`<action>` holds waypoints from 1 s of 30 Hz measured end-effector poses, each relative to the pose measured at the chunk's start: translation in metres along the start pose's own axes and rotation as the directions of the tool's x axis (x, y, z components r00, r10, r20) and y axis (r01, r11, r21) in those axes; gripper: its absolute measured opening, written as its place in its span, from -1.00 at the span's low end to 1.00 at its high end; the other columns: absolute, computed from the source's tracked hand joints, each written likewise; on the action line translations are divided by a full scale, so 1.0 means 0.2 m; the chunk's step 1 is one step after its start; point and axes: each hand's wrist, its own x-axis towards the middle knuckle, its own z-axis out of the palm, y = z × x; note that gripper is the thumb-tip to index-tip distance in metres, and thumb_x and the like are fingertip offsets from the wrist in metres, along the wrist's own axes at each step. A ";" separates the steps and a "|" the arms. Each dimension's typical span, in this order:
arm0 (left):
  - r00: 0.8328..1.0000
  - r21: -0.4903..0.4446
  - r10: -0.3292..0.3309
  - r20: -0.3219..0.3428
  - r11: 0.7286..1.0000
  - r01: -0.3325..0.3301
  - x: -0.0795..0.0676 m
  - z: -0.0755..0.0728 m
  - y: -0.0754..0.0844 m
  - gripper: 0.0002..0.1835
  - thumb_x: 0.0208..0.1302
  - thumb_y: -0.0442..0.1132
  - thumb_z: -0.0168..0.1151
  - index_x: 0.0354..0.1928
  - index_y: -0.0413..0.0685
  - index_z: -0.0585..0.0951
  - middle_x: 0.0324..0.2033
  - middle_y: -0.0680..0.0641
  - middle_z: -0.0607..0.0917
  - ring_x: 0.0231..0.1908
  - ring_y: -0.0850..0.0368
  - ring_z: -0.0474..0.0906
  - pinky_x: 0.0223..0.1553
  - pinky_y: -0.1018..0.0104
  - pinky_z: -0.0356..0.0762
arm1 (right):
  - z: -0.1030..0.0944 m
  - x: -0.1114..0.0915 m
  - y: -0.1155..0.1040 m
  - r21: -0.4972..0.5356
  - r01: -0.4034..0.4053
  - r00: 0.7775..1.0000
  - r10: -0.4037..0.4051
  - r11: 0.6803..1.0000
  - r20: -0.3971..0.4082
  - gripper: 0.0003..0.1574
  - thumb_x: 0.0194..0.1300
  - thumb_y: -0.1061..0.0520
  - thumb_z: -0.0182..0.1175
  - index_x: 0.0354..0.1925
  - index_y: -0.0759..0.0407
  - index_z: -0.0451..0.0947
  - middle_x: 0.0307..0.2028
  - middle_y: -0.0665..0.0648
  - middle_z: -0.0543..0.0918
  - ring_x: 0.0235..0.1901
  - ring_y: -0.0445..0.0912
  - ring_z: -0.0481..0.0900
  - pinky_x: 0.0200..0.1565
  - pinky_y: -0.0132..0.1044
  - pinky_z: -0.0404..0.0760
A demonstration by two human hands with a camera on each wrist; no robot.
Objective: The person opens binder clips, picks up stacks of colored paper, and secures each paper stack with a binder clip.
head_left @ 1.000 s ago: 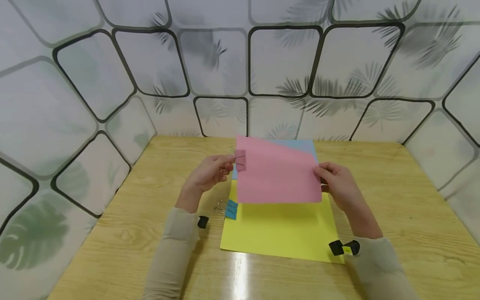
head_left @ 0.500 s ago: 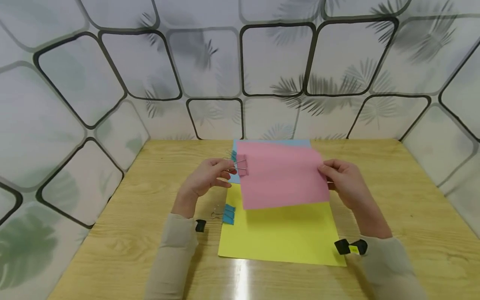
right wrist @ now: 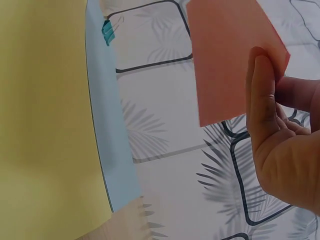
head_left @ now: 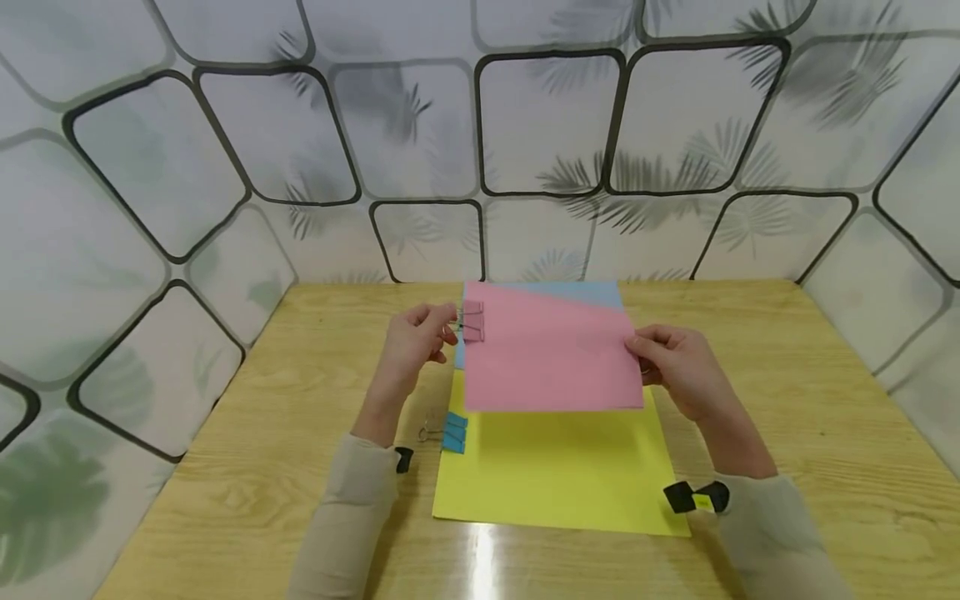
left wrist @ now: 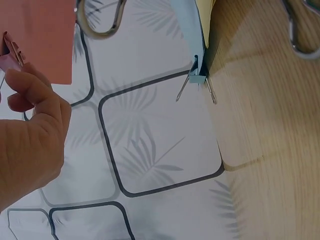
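Observation:
A pink sheet of paper [head_left: 555,358], with a pink binder clip [head_left: 473,322] on its left edge, is held up over other sheets. My left hand [head_left: 411,350] pinches the clip's wire handles with thumb and fingers. On the opposite side, my right hand [head_left: 681,367] grips the sheet's right edge, thumb on the near face. Below lies a yellow sheet [head_left: 555,483] with a blue binder clip [head_left: 454,433] on its left edge. A light blue sheet [head_left: 592,292] lies behind, partly covered; its teal binder clip [right wrist: 107,32] shows in the right wrist view.
The sheets lie on a wood-grain table [head_left: 247,467]. A patterned backdrop [head_left: 555,117] with dark outlines and leaf prints rises behind the table and on both sides. Metal wire loops [left wrist: 105,32] show close up in the left wrist view.
The pink sheet shifted slightly right and down, then back left, moving with both hands. The left hand's fingers have changed position at the clip's handles. The yellow sheet stays on the table.

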 end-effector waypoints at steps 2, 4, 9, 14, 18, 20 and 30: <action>1.000 0.009 0.008 0.014 1.000 -0.008 0.00 -0.01 0.00 -0.55 0.37 -0.03 0.22 -0.11 -0.41 0.61 -0.52 -0.04 0.62 -0.56 0.16 0.41 -0.52 0.40 0.52 | -0.01 0.00 -0.01 -0.024 -0.021 1.000 0.021 0.999 -0.005 -0.65 0.48 0.13 0.14 -0.05 0.45 0.60 -0.41 -0.06 0.70 -0.45 -0.20 0.67 -0.38 -0.34 0.69; 0.999 0.016 0.023 0.042 1.000 -0.024 0.00 -0.01 0.00 -0.56 0.38 -0.03 0.22 -0.11 -0.38 0.62 -0.49 -0.05 0.64 -0.55 0.17 0.43 -0.51 0.39 0.53 | -0.02 0.00 -0.02 -0.047 -0.035 0.999 0.035 0.998 -0.012 -0.59 0.48 0.13 0.13 0.00 0.53 0.56 -0.40 -0.08 0.70 -0.46 -0.21 0.68 -0.38 -0.34 0.69; 0.991 0.045 0.000 0.131 0.999 -0.006 -0.01 -0.02 -0.04 -0.60 0.39 0.01 0.23 -0.09 -0.24 0.66 -0.40 -0.09 0.66 -0.52 0.16 0.45 -0.46 0.35 0.55 | -0.04 -0.01 0.00 -0.064 -0.078 0.997 0.077 0.995 -0.009 -0.48 0.48 0.14 0.13 0.07 0.66 0.48 -0.40 -0.09 0.71 -0.48 -0.22 0.68 -0.38 -0.34 0.69; 0.981 0.099 -0.031 0.190 0.995 0.012 -0.03 -0.04 -0.05 -0.61 0.39 0.00 0.23 -0.10 -0.24 0.66 -0.41 -0.09 0.67 -0.55 0.14 0.46 -0.44 0.32 0.58 | -0.06 -0.03 0.03 -0.078 -0.121 0.992 0.123 0.990 0.027 -0.45 0.50 0.15 0.10 0.11 0.69 0.43 -0.40 -0.08 0.70 -0.49 -0.22 0.67 -0.38 -0.33 0.69; 0.973 0.130 -0.031 0.230 0.992 0.001 -0.03 -0.04 -0.03 -0.62 0.39 -0.01 0.24 -0.11 -0.26 0.65 -0.40 -0.11 0.68 -0.51 0.09 0.54 -0.41 0.29 0.60 | -0.09 -0.03 0.02 -0.109 -0.118 0.991 0.124 0.987 0.052 -0.46 0.50 0.14 0.10 0.10 0.69 0.44 -0.41 -0.08 0.70 -0.48 -0.23 0.66 -0.37 -0.35 0.69; 0.969 0.149 -0.040 0.245 0.989 0.003 -0.03 -0.04 -0.01 -0.64 0.38 -0.01 0.24 -0.12 -0.22 0.66 -0.38 -0.12 0.68 -0.49 0.05 0.56 -0.38 0.26 0.62 | -0.11 -0.03 0.00 -0.127 -0.120 0.990 0.129 0.985 0.059 -0.43 0.50 0.13 0.10 0.11 0.69 0.42 -0.40 -0.08 0.69 -0.47 -0.23 0.66 -0.37 -0.35 0.68; 0.933 0.244 -0.067 0.353 0.969 -0.023 0.00 0.08 0.08 -0.62 0.37 0.06 0.24 -0.11 -0.15 0.67 -0.26 -0.16 0.71 -0.40 0.01 0.58 -0.24 0.15 0.68 | -0.27 -0.07 -0.04 -0.168 -0.149 0.987 0.157 0.974 0.037 -0.72 0.50 0.08 0.11 -0.06 0.25 0.63 -0.40 -0.10 0.68 -0.46 -0.22 0.66 -0.35 -0.33 0.68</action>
